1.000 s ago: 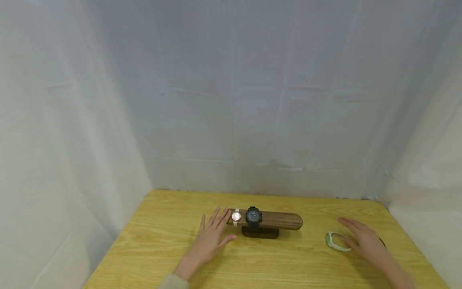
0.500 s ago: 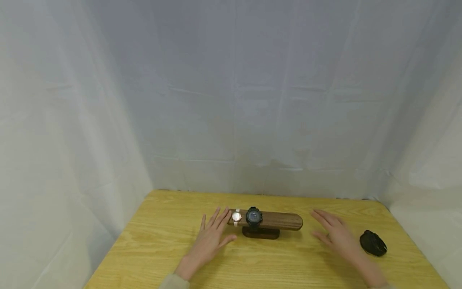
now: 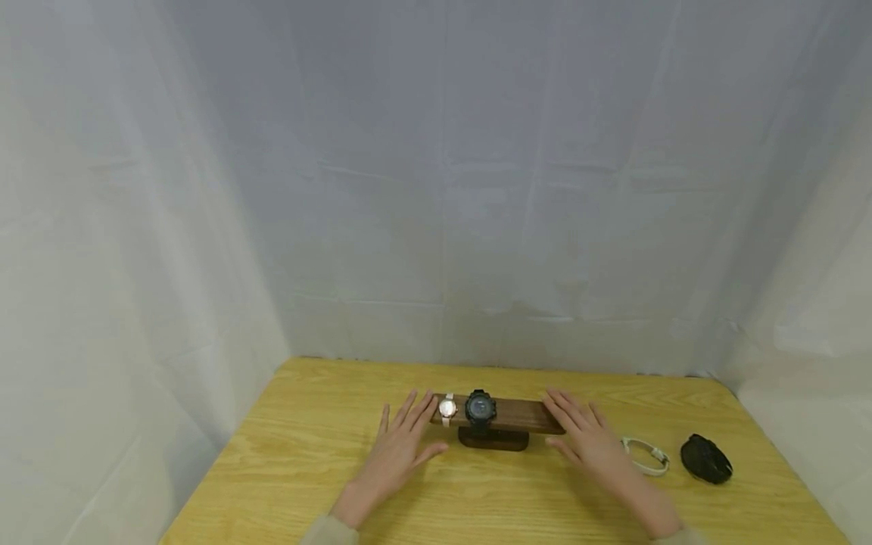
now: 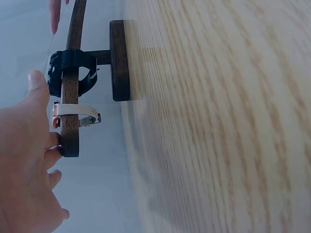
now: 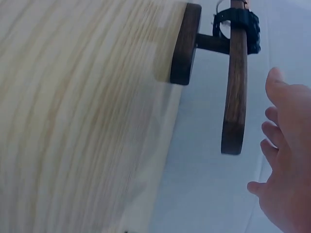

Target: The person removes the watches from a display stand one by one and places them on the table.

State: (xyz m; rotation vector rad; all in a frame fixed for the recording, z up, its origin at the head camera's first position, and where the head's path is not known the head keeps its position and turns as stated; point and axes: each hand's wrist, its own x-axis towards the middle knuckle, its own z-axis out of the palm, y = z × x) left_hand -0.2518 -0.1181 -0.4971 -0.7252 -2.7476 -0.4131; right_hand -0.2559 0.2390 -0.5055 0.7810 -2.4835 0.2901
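Observation:
A dark wooden watch stand (image 3: 519, 415) carries a white-strapped watch (image 3: 446, 409) near its left end. Beside that sits a chunky black digital watch (image 3: 481, 407). My left hand (image 3: 393, 456) has its fingers spread and straight, fingertips at the bar's left end; in the left wrist view the fingers (image 4: 52, 156) meet the bar's end. Over the bar's right end lie the extended fingers of my right hand (image 3: 594, 445). In the right wrist view that hand (image 5: 289, 145) appears beside the bar (image 5: 235, 97), with a gap between them.
Right of my right hand, a pale green watch (image 3: 654, 471) lies on the wooden table (image 3: 286, 454), partly hidden by the hand. Farther right is a black rounded object (image 3: 706, 459). Pale curtains (image 3: 436, 189) stand behind the table and along both sides.
My right hand has moved left from the pale green watch to the stand's right end, uncovering the black object. The pale green watch remains on the table. My left hand stays in place.

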